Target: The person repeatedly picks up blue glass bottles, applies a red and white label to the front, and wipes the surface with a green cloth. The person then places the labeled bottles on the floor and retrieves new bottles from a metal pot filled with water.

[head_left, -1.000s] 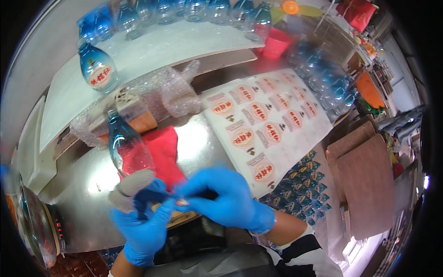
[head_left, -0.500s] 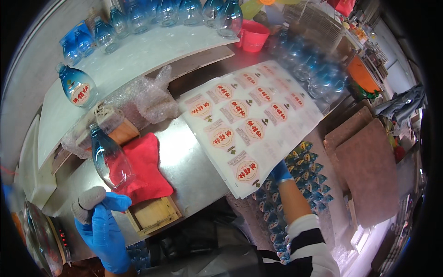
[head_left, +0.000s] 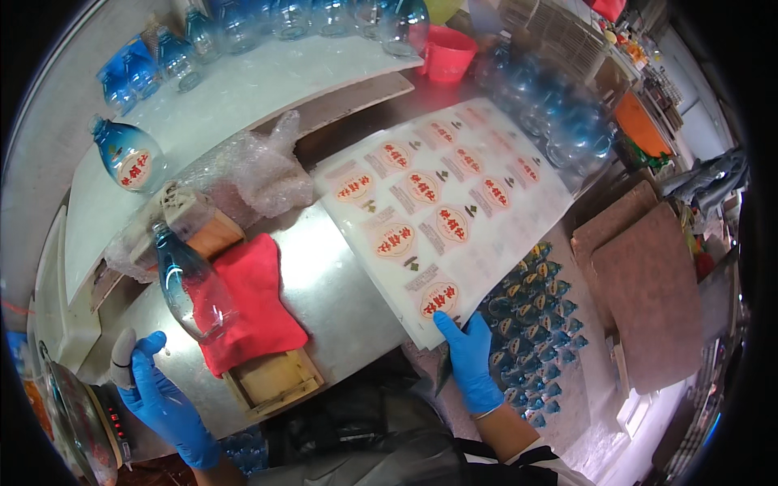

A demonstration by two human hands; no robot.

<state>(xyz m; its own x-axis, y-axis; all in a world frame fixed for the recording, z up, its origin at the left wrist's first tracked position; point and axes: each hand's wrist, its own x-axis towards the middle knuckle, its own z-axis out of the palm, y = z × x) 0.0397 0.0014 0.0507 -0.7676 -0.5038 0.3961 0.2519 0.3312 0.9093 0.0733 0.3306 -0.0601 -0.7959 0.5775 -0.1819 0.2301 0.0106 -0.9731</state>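
My left hand (head_left: 166, 409), in a blue glove, is at the lower left with a small rounded grey pad (head_left: 123, 358) at its closed fingers. My right hand (head_left: 472, 356), gloved the same way, pinches the near corner of a translucent sheet of printed labels (head_left: 381, 275), thumb on top and fingers hidden beneath. Red-and-gold oval labels cover the stack of sheets. Between my hands a blue-topped clear glass bottle (head_left: 182, 279) lies tilted on a red cloth (head_left: 267, 324), which partly covers a shallow wooden box (head_left: 279, 385).
A labelled bottle (head_left: 130, 158) lies on the white raised shelf (head_left: 235, 105), with several bottles behind. Bubble wrap (head_left: 267, 174) covers things along its front. A pink cup (head_left: 448, 55) and bagged bottles (head_left: 551, 105) are at the back. Rows of bottles (head_left: 527, 324) stand low on the right.
My right hand has come out from beneath the sheets and now grips their near corner, thumb on top. My left hand has shifted slightly left and turned, still with the grey pad.
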